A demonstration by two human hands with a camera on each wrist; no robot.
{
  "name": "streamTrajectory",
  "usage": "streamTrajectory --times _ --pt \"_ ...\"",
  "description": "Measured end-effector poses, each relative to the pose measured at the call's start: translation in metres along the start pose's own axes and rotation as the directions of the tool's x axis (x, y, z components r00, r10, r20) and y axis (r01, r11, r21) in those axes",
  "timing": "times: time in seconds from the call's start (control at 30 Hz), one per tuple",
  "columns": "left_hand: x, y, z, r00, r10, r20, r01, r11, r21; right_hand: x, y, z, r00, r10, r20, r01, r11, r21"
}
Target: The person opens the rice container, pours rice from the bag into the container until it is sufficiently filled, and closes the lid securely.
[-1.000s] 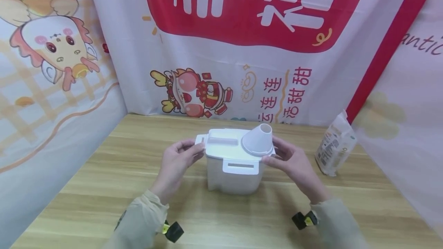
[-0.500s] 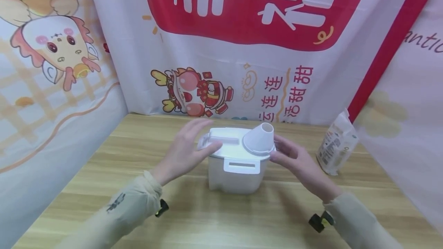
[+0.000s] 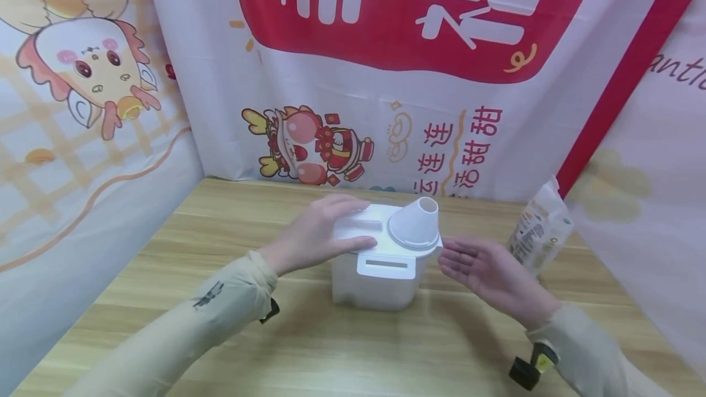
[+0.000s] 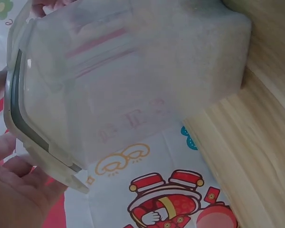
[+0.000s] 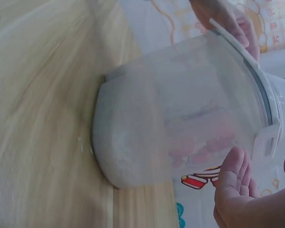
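A white, translucent storage container [image 3: 375, 290] with a flat lid [image 3: 358, 244] stands upright on the wooden table. On the lid's right half sits a white cone-shaped spout [image 3: 415, 223]. At the front edge a slotted latch [image 3: 386, 266] sticks outward. Across the left part of the lid rests my left hand [image 3: 317, 234], its thumb toward the front and its fingers toward the back. My right hand [image 3: 491, 274] lies beside the container's right side, fingers extended, palm toward it, close to the side latch [image 5: 266, 142]. Pale contents fill the container's lower part; their kind is unclear.
A white printed bag [image 3: 540, 231] stands at the table's right, behind my right hand. The wooden table [image 3: 364, 354] is bounded by printed cloth hangings [image 3: 220, 90] at the back and both sides.
My left hand has let go of the left latch, risen, and come down onto the lid. My right hand has loosened from the right side and drawn slightly away. The container stays put.
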State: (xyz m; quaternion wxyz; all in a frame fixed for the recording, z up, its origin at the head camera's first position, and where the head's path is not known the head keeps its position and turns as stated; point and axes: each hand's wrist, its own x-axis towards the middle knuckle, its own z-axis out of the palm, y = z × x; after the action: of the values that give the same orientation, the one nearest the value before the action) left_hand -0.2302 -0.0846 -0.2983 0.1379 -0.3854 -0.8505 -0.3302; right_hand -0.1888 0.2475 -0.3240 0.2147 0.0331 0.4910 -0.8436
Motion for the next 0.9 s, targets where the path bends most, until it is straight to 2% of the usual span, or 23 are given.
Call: streamTrajectory --times 0.1,0.23,0.4,0.73,0.9 --pt "0.004 -0.001 0.003 1.000 0.011 0.016 -0.011 1.000 -0.008 -0.001 0.002 0.002 1.000 0.027 0.011 -0.028 0.998 0.062" --pt "0.007 -0.005 0.007 1.000 0.019 0.006 -0.019 1.000 -0.022 0.001 0.006 0.004 0.998 0.040 0.051 -0.043 0.997 0.060" --pt "0.007 -0.007 0.010 1.000 -0.010 -0.014 0.009 0.999 -0.054 0.004 0.007 0.004 0.997 0.052 0.063 -0.056 0.996 0.064" --pt "0.006 -0.008 0.013 0.998 -0.048 -0.037 0.044 0.994 -0.096 0.010 0.007 0.005 0.997 0.074 0.012 -0.075 0.994 0.083" --pt "0.005 -0.008 0.014 0.996 -0.069 -0.050 0.062 0.991 -0.120 0.014 0.006 0.008 0.995 0.097 -0.015 -0.096 0.994 0.057"
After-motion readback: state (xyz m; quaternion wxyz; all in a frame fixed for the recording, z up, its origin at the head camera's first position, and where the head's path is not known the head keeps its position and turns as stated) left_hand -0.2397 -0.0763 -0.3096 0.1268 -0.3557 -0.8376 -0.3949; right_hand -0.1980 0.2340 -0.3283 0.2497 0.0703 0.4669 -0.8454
